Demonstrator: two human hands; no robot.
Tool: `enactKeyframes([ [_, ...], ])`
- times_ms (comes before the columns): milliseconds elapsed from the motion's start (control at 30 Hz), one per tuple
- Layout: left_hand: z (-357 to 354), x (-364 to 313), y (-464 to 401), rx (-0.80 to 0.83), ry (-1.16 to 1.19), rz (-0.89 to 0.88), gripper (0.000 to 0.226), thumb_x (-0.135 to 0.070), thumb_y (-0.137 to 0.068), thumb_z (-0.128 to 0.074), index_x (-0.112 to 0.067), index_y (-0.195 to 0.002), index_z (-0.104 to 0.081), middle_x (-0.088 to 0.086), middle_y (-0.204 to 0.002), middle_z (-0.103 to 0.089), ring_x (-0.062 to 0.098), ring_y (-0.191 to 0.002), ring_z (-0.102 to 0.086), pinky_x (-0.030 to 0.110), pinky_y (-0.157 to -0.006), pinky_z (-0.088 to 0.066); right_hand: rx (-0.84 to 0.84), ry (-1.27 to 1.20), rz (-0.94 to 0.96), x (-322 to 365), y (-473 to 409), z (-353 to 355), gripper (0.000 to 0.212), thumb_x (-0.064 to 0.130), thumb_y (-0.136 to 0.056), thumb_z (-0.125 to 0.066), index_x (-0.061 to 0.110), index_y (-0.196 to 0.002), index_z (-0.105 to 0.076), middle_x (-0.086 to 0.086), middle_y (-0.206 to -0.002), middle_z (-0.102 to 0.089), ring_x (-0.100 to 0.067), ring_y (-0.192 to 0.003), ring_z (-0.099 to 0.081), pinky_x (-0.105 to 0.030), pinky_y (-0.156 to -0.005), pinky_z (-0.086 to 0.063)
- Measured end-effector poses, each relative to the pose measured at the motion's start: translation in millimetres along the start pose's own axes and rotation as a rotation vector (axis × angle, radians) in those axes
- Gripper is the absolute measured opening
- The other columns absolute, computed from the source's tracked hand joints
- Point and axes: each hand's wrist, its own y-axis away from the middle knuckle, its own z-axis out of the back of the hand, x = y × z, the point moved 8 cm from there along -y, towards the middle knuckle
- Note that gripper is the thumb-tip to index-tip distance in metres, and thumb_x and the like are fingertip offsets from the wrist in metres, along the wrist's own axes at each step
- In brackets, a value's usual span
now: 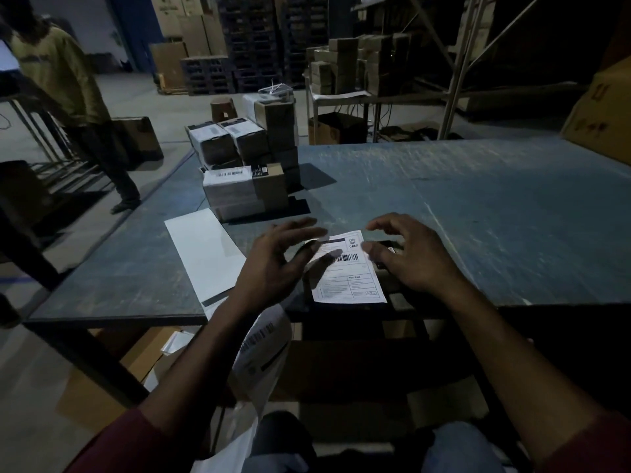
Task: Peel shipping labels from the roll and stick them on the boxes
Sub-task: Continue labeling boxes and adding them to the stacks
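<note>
1. Scuffed grey-blue tabletop (478,199) carried stacked brown cardboard boxes (246,189).
2. White rectangular barcoded shipping label (348,278) lay flat near its front edge.
3. Left hand (273,264) and right hand (413,257) hovered over it, fingers spread, gripping nothing.

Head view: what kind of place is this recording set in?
Most likely a warehouse packing area: stacked cartons and pallets at the back, labelled boxes on a worn table, and a shipping label up front.
</note>
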Motion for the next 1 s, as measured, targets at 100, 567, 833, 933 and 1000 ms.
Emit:
enactKeyframes([
  [100, 6.3, 4.9, 19.9, 0.025, 0.159, -0.015, 0.056, -0.017, -0.084, -0.056, -0.022, -0.139, -0.066, -0.007, -0.154, -0.055, 0.01, -0.144, -0.048, 0.048, -0.114, -0.044, 0.12, -0.117, 0.032, -10.7, 10.3, 2.7, 0.042, 0.031, -0.09, -0.078, 0.04, -0.127, -0.059, 0.023, -0.131, -0.062, -0.001, -0.124, -0.059, -0.027, -0.102, -0.049],
  [567, -12.9, 31.1, 26.1, 0.205, 0.54, 0.288, 0.091, -0.026, -0.069, -0.072, -0.039, -0.153, -0.039, -0.005, -0.163, -0.042, 0.012, -0.15, -0.041, 0.044, -0.126, -0.032, 0.234, -0.074, 0.086, -9.3, 7.6, 1.9, 0.116, 0.001, -0.063, -0.092, 0.05, -0.15, -0.035, 0.013, -0.13, -0.062, -0.006, -0.102, -0.072, -0.03, -0.09, -0.062],
  [833, -6.5, 4.9, -10.7, 0.054, 0.738, 0.452, 0.064, -0.007, -0.076, -0.091, -0.016, -0.132, -0.062, 0.009, -0.117, -0.077, 0.03, -0.11, -0.075, 0.047, -0.087, -0.064, -0.059, 0.101, 0.37, 32.3, -0.9, 17.9, 0.114, 0.017, -0.059, -0.098, 0.029, -0.155, -0.038, 0.002, -0.13, -0.058, -0.02, -0.116, -0.054, -0.047, -0.095, -0.057],
  [933, 2.2, 0.7, -15.9, -0.002, 0.745, 0.415, 0.057, -0.003, -0.074, -0.091, -0.004, -0.124, -0.064, 0.015, -0.112, -0.077, 0.033, -0.106, -0.076, 0.049, -0.087, -0.064, -0.022, 0.138, 0.364, 37.9, -4.5, 18.7, 0.128, 0.023, -0.06, -0.099, 0.034, -0.162, -0.023, 0.002, -0.132, -0.05, -0.014, -0.117, -0.044, -0.042, -0.095, -0.053],
  [1000, 4.6, -2.1, -13.1, -0.011, 0.753, 0.385, 0.06, -0.003, -0.069, -0.09, -0.001, -0.123, -0.063, 0.016, -0.112, -0.077, 0.034, -0.106, -0.075, 0.046, -0.086, -0.064, 0.088, 0.086, 0.28, 35.4, -8.6, 21.8, 0.131, 0.042, -0.058, -0.099, 0.047, -0.16, -0.016, 0.005, -0.137, -0.047, -0.012, -0.124, -0.043, -0.039, -0.102, -0.046],
])
